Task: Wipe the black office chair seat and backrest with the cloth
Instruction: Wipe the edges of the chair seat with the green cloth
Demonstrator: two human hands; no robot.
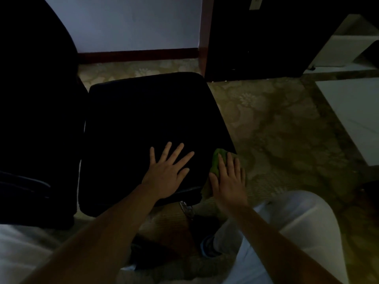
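The green cloth (218, 158) sits at the near right edge of the black seat (147, 115), partly over the side. The right hand (227, 181) lies flat on it with straight fingers and presses it down. The left hand (166, 173) is flat on the seat too, fingers spread, holding nothing. I think the seat is being wiped now. It is too dark to tell how much is clean. The backrest (34, 99) on the left is likely still to do. I can read no words or labels
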